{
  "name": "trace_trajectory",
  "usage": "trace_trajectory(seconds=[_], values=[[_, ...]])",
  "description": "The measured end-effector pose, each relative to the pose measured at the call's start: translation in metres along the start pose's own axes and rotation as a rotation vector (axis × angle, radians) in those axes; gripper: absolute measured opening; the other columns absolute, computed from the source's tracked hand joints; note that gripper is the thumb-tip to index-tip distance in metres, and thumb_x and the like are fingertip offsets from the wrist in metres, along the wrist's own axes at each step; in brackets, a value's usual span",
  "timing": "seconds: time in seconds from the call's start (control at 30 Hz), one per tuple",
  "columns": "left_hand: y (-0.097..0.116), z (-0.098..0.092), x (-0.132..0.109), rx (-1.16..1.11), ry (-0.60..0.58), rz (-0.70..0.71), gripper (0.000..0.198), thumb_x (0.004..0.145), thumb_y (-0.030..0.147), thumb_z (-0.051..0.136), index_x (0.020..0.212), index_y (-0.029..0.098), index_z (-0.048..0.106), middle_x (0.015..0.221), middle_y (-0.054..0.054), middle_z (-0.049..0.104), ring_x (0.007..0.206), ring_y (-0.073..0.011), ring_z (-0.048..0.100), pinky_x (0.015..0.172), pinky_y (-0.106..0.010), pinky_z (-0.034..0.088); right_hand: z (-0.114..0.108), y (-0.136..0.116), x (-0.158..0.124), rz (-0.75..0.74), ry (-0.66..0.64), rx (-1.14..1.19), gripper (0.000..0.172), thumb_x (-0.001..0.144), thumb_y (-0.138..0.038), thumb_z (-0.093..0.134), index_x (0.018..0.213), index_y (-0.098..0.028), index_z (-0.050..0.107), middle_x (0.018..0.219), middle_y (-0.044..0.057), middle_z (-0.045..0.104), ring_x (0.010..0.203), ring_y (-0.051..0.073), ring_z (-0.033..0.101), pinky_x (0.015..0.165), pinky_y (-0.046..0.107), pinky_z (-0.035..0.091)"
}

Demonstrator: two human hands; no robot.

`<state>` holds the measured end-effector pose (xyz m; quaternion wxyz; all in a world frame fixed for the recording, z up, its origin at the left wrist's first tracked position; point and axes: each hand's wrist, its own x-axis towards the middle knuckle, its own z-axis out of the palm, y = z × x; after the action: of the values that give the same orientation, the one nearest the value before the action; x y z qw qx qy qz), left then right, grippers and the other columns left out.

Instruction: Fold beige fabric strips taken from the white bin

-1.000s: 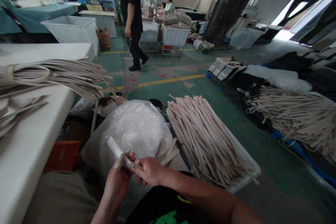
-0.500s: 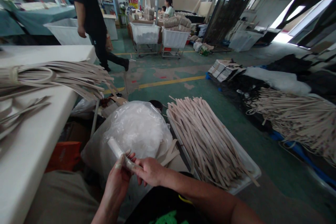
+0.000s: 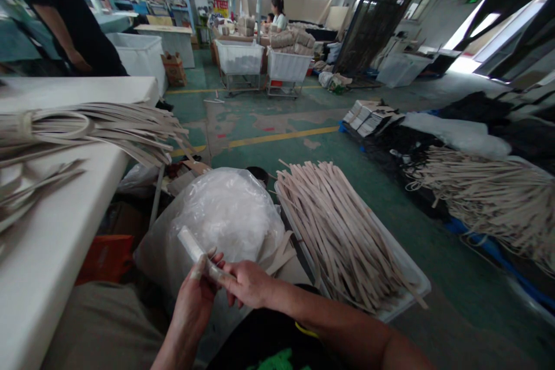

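A short, narrow strip (image 3: 191, 244), whitish and shiny like plastic, is held in front of me, one end slanting up to the left. My left hand (image 3: 197, 289) is closed on its middle, with the thumb pressed on top. At the lower end, my right hand (image 3: 247, 283) pinches the same strip close to the left fingers. Parts of the fingers are hidden behind it. Just beyond my hands bulges a large clear plastic bag (image 3: 217, 199) with white filmy material inside. To its right, many long beige straps (image 3: 342, 231) lie in a white tray (image 3: 411, 280).
At left, a white table (image 3: 82, 196) holds a tied bundle of beige straps (image 3: 117, 124). More straps (image 3: 485, 196) lie at right on dark sheeting. Carts (image 3: 288, 63) stand farther back. A person in black (image 3: 65, 23) is beyond the table; another person (image 3: 280, 17) sits behind the carts.
The person in black has walked left, uncovering a white bin and a cardboard box. My hands and the strip have hardly moved.
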<state>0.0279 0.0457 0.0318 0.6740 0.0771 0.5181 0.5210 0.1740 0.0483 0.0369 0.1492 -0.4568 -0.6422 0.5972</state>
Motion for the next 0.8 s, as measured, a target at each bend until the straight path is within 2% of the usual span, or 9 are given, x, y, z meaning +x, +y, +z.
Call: trace_trajectory(seconds=[0.17,0.5,0.8], values=[[0.0007,0.0001,-0.0002,-0.010,0.010,-0.007,0.023,0.093,0.013,0.045,0.098,0.011,0.067,0.086,-0.010,0.073,0.063,-0.0171,0.068,0.051,-0.027,0.057,0.0000,-0.0009,-0.0009,-0.006,0.005,0.003,0.033,0.099,-0.045,0.040,0.088,-0.018,0.057,0.059,-0.003,0.058,0.042,0.008,0.053,0.041,0.014,0.038],[0.0001,0.0009,0.0000,-0.011,0.034,-0.015,0.023,0.094,0.014,0.045,0.096,0.011,0.067,0.084,-0.010,0.073,0.063,-0.0175,0.068,0.051,-0.028,0.057,0.0004,0.0010,-0.0002,0.010,-0.004,-0.030,0.043,0.099,-0.054,0.036,0.090,-0.019,0.058,0.060,-0.003,0.059,0.044,0.008,0.054,0.044,0.015,0.039],[0.0005,0.0019,-0.0011,0.000,0.033,-0.013,0.022,0.093,0.014,0.046,0.097,0.011,0.067,0.086,-0.010,0.073,0.064,-0.0181,0.068,0.050,-0.028,0.057,-0.0001,-0.0004,-0.0005,-0.006,-0.008,-0.012,0.034,0.099,-0.046,0.039,0.086,-0.019,0.054,0.057,-0.004,0.057,0.042,0.008,0.053,0.041,0.014,0.038]])
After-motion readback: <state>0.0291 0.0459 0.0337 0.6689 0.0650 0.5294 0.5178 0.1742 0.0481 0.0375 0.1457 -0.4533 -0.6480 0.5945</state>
